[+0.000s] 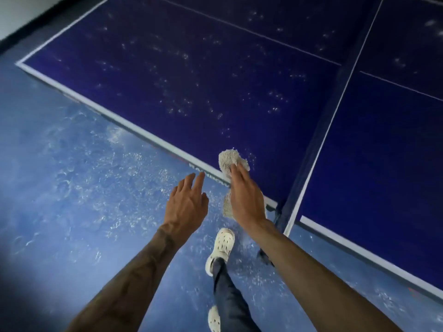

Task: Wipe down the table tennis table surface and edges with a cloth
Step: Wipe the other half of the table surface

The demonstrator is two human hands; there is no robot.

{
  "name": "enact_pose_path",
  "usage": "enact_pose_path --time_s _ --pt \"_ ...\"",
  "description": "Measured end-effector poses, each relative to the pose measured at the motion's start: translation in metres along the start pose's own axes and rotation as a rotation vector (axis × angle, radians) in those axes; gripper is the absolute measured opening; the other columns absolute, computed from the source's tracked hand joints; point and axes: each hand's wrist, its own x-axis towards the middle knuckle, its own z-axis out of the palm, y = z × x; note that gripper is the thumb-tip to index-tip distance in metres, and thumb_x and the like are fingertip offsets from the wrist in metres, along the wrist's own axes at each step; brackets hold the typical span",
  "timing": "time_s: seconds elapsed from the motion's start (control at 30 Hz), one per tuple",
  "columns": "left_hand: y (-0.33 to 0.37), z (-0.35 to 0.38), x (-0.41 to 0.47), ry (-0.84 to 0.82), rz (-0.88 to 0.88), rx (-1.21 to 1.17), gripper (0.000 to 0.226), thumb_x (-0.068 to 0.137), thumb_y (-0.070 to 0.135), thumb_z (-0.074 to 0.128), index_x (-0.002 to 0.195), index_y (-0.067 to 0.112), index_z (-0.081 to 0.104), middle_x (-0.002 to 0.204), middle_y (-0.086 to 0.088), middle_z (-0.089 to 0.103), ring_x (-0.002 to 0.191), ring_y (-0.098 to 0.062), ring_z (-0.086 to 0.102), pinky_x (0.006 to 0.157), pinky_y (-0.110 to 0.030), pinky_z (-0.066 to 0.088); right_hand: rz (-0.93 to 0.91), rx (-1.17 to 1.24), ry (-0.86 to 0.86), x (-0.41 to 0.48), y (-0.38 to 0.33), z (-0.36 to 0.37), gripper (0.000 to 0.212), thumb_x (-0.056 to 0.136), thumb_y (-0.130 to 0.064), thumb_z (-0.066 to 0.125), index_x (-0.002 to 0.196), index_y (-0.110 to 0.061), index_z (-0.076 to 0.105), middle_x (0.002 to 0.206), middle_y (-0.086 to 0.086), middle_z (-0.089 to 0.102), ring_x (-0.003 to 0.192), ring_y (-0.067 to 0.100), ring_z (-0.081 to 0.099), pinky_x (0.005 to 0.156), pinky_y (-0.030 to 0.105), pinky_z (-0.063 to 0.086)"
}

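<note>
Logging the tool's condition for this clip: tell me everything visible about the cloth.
The cloth is a pale grey, nubby, towel-like rag, crumpled. It drapes over the white near edge of the table: its upper part lies on the blue top, its lower part hangs below. The right hand presses flat on its middle, fingers straight.

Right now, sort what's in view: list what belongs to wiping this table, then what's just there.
For the job:
cloth, draped over the table's near edge
right hand, pressing flat on the cloth
table tennis table, speckled with pale marks

Just there:
left hand, open, holding nothing
net
floor
white shoe
</note>
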Motion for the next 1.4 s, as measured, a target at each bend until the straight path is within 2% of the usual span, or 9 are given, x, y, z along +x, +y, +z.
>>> enact_pose_path --time_s 0.2,0.37,0.57,0.7,0.93,1.1,1.23,1.33,1.4 --pt "0.018 -0.018 0.119 -0.034 0.110 0.024 0.063 0.109 0.028 0.047 0.166 0.016 0.021 0.167 -0.011 0.033 0.148 -0.029 0.040 0.121 -0.041 0.037 0.171 -0.005 0.083 0.104 0.031 -0.023 0.058 0.112 -0.004 0.046 0.167 -0.012 0.028 0.178 0.007 0.018 0.139 0.033 0.059 0.110 0.042 0.054" --pt "0.047 -0.031 0.200 -0.095 0.223 0.073 0.060 0.110 0.031 0.045 0.165 0.017 0.024 0.165 -0.008 0.035 0.145 -0.027 0.043 0.118 -0.040 0.040 0.304 -0.034 0.187 0.158 0.063 -0.058 0.058 0.108 0.000 0.054 0.163 -0.011 0.037 0.162 0.014 0.047 0.112 0.033 0.072 0.096 0.043 0.061" --pt "0.083 -0.026 0.285 -0.180 0.362 0.122 0.060 0.111 0.033 0.043 0.165 0.018 0.022 0.169 -0.008 0.028 0.151 -0.027 0.036 0.123 -0.041 0.033 0.444 -0.023 0.270 0.200 0.097 -0.085 0.057 0.102 0.008 0.060 0.156 -0.007 0.048 0.152 0.015 0.057 0.087 0.031 0.073 0.083 0.042 0.064" --pt "0.102 -0.018 0.339 -0.225 0.456 0.129 0.059 0.111 0.031 0.042 0.165 0.016 0.021 0.169 -0.009 0.028 0.151 -0.026 0.035 0.123 -0.039 0.032 0.535 -0.043 0.285 0.233 0.119 -0.096 0.059 0.103 0.009 0.056 0.159 -0.007 0.044 0.153 0.015 0.056 0.093 0.030 0.072 0.090 0.041 0.062" --pt "0.121 -0.003 0.432 -0.316 0.547 0.108 0.059 0.111 0.030 0.040 0.165 0.019 0.019 0.170 -0.008 0.026 0.154 -0.026 0.032 0.126 -0.041 0.030 0.679 -0.095 0.259 0.303 0.156 -0.101 0.058 0.108 0.007 0.047 0.162 -0.009 0.038 0.157 0.014 0.052 0.105 0.032 0.071 0.091 0.040 0.060" --pt "0.135 0.012 0.491 -0.332 0.589 0.172 0.061 0.112 0.030 0.040 0.166 0.018 0.017 0.172 -0.010 0.020 0.156 -0.026 0.029 0.127 -0.039 0.028 0.675 -0.147 0.229 0.352 0.199 -0.103 0.063 0.104 0.010 0.049 0.163 -0.008 0.036 0.157 0.015 0.051 0.107 0.032 0.070 0.095 0.038 0.058" --pt "0.147 0.030 0.529 -0.313 0.594 0.198 0.061 0.111 0.029 0.041 0.166 0.017 0.019 0.172 -0.010 0.020 0.156 -0.026 0.028 0.126 -0.038 0.026 0.728 -0.166 0.186 0.394 0.250 -0.107 0.050 0.105 0.005 0.046 0.152 -0.008 0.043 0.150 0.017 0.056 0.102 0.032 0.066 0.086 0.040 0.057" --pt "0.156 0.043 0.552 -0.292 0.602 0.236 0.061 0.111 0.030 0.043 0.166 0.017 0.020 0.172 -0.011 0.020 0.156 -0.027 0.028 0.127 -0.039 0.025 0.712 -0.160 0.228 0.426 0.287 -0.118 0.060 0.106 0.004 0.044 0.163 -0.010 0.031 0.168 0.017 0.036 0.118 0.041 0.061 0.098 0.046 0.053" --pt "0.161 0.051 0.565 -0.273 0.612 0.255 0.061 0.110 0.029 0.043 0.166 0.015 0.022 0.172 -0.012 0.021 0.156 -0.028 0.028 0.127 -0.041 0.024 0.658 -0.248 0.247 0.443 0.307 -0.123 0.059 0.109 -0.002 0.047 0.164 -0.011 0.030 0.175 0.017 0.021 0.131 0.043 0.057 0.108 0.050 0.052"
